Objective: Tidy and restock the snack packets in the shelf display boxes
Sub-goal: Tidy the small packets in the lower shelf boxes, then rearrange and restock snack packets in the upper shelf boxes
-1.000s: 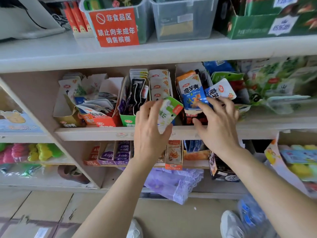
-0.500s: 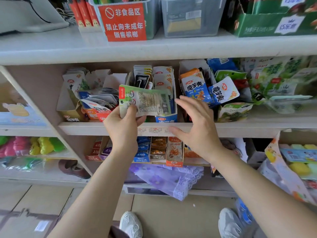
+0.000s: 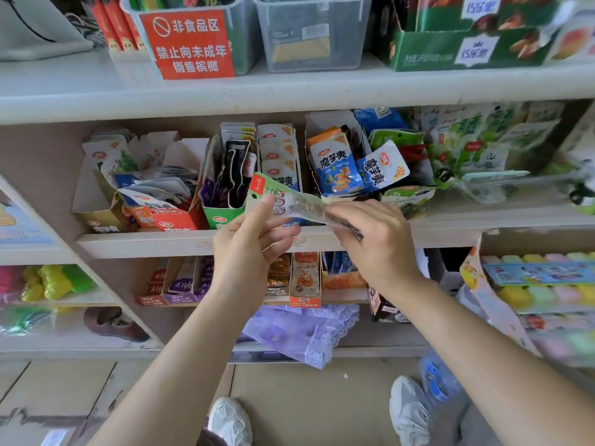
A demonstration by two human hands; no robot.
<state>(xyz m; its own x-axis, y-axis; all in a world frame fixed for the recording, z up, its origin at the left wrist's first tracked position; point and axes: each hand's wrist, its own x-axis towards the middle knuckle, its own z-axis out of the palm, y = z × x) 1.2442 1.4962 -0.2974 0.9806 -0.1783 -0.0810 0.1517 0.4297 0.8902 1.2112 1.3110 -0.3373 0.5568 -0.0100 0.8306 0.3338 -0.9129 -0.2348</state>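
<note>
Far to the left on the middle shelf (image 3: pixel 145 244), a yellow display box (image 3: pixel 96 210) is sitting, and a red display box (image 3: pixel 175 220) is standing just beside it, with white and blue packets lying in a messy heap inside. Next to that, a green display box (image 3: pixel 222 217) is holding dark purple packets that are standing up. Your left hand (image 3: pixel 248 243) is pinching the left end of a green snack packet (image 3: pixel 289 201) between thumb and fingers. You are holding the packet up in the air, just in front of the shelf edge and the box of white packets (image 3: pixel 278 149), with its red corner pointing up and to the left. Your right hand (image 3: pixel 376 243) is gripping the packet's other end, with the fingers curled over it. Behind that hand, blue and orange packets (image 3: pixel 336 169) are leaning in a torn white box (image 3: pixel 322 123). Farther right, green and white bags (image 3: pixel 467 146) are lying in a pile on the same shelf
</note>
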